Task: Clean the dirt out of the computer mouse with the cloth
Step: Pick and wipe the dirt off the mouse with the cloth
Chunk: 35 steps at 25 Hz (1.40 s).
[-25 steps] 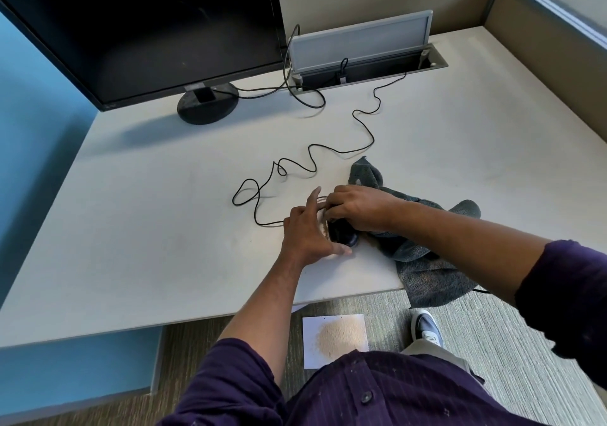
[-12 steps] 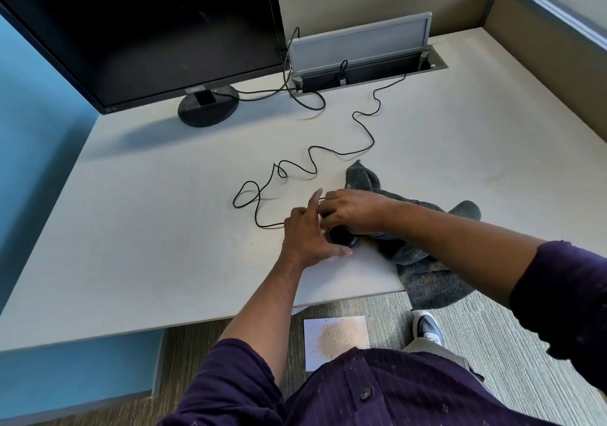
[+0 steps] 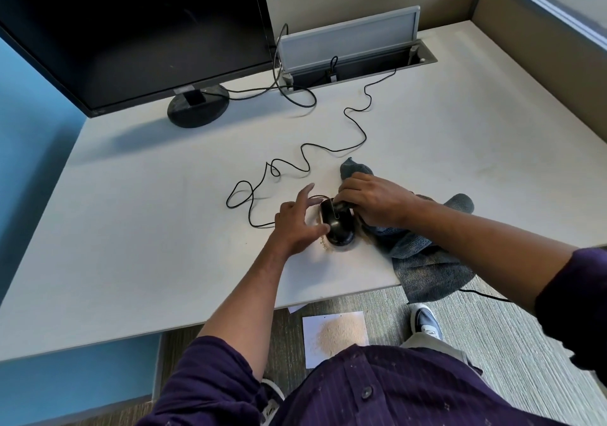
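Black mouse [image 3: 338, 225], grey cloth [image 3: 423, 261], white desk [image 3: 147, 228], purple pinstriped shirt [image 3: 377, 389].

My mouse [image 3: 338, 225] is glossy black plastic; the grey cloth [image 3: 423, 261] at its three o'clock looks nubby and matt. The desk [image 3: 164, 215] is smooth, pale laminate. At twelve o'clock, the grommet lid [image 3: 348, 43] looks like brushed metal.

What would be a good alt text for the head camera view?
A left hand steadies a black computer mouse on a white desk while the right hand presses a grey cloth against it. Sandy grains lie beside the mouse.
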Motion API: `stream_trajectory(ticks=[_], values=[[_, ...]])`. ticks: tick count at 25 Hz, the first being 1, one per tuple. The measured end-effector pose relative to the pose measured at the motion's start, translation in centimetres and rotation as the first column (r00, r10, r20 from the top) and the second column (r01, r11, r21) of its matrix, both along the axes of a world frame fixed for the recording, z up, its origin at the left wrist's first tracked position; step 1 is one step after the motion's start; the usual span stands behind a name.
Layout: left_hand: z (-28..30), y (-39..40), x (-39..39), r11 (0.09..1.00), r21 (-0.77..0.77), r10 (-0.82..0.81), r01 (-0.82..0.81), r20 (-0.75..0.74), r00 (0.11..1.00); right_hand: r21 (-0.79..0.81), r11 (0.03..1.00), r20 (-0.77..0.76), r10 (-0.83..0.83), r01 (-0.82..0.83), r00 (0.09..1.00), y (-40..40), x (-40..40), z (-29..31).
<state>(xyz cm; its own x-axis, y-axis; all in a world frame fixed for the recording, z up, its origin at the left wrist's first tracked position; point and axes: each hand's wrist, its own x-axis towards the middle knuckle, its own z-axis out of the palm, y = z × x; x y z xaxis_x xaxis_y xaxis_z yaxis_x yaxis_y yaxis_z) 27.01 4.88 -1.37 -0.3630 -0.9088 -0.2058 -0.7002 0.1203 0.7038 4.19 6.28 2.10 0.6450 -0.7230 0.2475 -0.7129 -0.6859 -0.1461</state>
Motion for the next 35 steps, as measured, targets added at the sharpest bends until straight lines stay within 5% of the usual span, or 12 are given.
stream_trajectory(ticks=[7, 15, 20, 26, 31, 35], values=[[0.3, -1.4, -2.2, 0.998, -0.055, 0.03, -0.029, 0.008, 1.0, -0.069, 0.982, -0.013, 0.177, -0.178, 0.984, 1.9, 0.3, -1.0], [-0.7, -2.1, -2.3, 0.991, -0.13, -0.007, 0.018, 0.085, 0.996, 0.013, 0.987, -0.1, 0.16, -0.159, 0.982, 2.5, 2.7, -1.7], [-0.6, -2.4, -2.2, 0.991, -0.135, 0.0, 0.008, 0.062, 0.998, 0.134, 0.873, -0.266, 0.487, -0.469, 0.832, 2.3, 3.3, -0.9], [-0.4, -2.5, -2.3, 0.989, -0.146, -0.013, 0.028, 0.103, 0.995, -0.015, 0.978, -0.041, 0.209, -0.21, 0.977, 1.7, 1.9, -0.7], [-0.4, -2.6, -2.2, 0.987, -0.158, -0.023, 0.039, 0.103, 0.994, 0.137, 0.907, -0.118, 0.414, -0.398, 0.902, 1.0, 2.2, 0.0], [-0.5, -2.5, -2.2, 0.992, -0.128, -0.005, 0.015, 0.078, 0.997, 0.105, 0.971, 0.003, 0.215, -0.214, 0.977, -0.6, 0.3, 0.8]])
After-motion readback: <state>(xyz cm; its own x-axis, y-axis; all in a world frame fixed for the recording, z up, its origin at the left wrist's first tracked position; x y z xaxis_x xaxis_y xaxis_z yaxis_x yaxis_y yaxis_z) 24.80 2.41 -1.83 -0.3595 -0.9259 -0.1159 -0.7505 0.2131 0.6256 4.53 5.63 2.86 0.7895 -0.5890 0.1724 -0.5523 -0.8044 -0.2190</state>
